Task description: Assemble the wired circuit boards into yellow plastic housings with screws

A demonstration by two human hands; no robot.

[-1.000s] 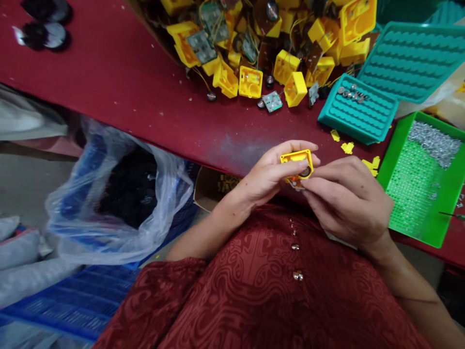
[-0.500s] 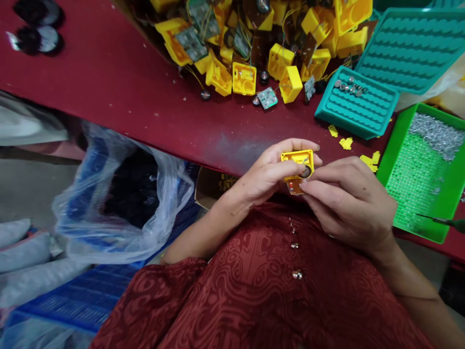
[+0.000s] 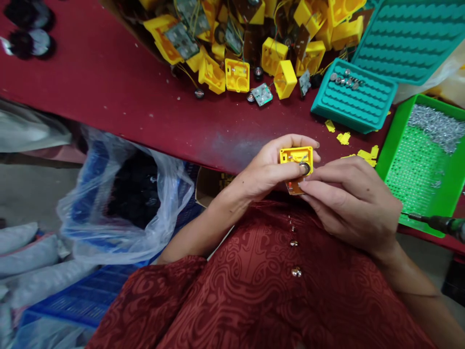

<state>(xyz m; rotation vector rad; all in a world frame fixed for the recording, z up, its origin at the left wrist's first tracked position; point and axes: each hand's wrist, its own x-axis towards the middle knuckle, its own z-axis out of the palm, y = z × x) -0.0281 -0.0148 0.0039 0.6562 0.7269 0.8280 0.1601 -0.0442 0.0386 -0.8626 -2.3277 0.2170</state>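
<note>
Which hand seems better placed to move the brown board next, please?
Probably the right hand: its fingertips are on the brown board, while the left hand grips the yellow case, thumb against the round part.

Yellow case (open), brown board alongside

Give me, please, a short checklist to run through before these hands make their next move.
1. Left hand gripping yellow case: ok.
2. Right hand at brown board: ok, at its edge.
3. Board inside the case: not ok, it lies outside the rim.
4. Round dark part fully seated: cannot tell, partly covered by the left hand.
5. Thin-tipped tool clear of the right hand: cannot tell, its tip meets the hand's outline.
</note>
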